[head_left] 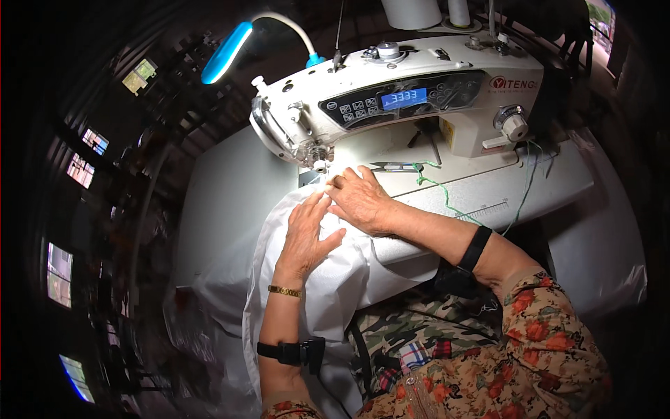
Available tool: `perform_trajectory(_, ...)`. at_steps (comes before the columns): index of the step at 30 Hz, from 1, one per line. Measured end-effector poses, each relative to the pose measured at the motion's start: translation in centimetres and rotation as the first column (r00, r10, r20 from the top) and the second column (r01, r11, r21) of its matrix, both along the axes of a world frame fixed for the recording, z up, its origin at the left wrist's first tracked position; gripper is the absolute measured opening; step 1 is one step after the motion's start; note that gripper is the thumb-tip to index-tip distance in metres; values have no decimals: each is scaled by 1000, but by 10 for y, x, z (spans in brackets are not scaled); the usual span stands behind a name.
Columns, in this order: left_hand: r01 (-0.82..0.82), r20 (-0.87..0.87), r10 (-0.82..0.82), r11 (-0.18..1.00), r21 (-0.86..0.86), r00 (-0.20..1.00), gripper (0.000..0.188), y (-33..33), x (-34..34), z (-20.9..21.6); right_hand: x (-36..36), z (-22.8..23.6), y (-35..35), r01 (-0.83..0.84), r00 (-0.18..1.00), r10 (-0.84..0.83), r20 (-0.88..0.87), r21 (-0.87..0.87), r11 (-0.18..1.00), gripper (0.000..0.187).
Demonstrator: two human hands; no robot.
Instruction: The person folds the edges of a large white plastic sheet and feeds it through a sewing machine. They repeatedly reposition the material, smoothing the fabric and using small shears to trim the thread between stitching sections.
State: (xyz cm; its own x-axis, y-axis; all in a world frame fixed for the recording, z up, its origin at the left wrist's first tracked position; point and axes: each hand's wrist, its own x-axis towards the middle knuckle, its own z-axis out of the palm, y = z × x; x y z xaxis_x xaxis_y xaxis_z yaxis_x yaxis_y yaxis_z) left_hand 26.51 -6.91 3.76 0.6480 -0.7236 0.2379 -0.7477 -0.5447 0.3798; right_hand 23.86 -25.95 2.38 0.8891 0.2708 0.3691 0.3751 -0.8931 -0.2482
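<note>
White cloth (342, 262) lies over the sewing machine's bed and hangs down toward my lap. My left hand (307, 234) rests flat on it, fingers stretched toward the needle area and thumb spread to the right. Just right of the needle, my right hand (359, 199) presses on the cloth's far edge with bent fingers, its thumb apart from them. The fingertips of both hands nearly meet below the needle end (319, 166) of the white sewing machine (447, 133). Its presser foot is mostly hidden by glare and my fingers.
Metal thread snips (394, 167) lie behind my right hand, with green thread (447, 195) trailing over the bed edge. A lit blue lamp (227, 52) arches above the machine head. Thread cones (412, 10) stand at the back. The pale table (223, 202) extends left.
</note>
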Motion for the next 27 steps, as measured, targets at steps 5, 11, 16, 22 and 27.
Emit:
perform_trajectory(5,-31,5,31,999,-18,1000,67,-5,0,4,2,-2,-2,-14,998,11,57,52,999,38)
perform_trajectory(11,-1,75,3,999,-34,997,63,-8,7,-1,4,-2,-2,9,999,-9,30,19,1000,34)
perform_trajectory(16,11,104,-6,998,-54,995,55,-11,17,-6,5,0,-2,34,999,-33,23,-45,998,30)
perform_trajectory(22,10,131,1,997,-79,991,50,-14,27,-11,6,-2,-4,56,993,-47,106,-88,995,25)
perform_trajectory(27,-56,80,60,997,-61,995,44,-20,30,-7,12,-6,-3,60,994,-59,88,-3,998,20)
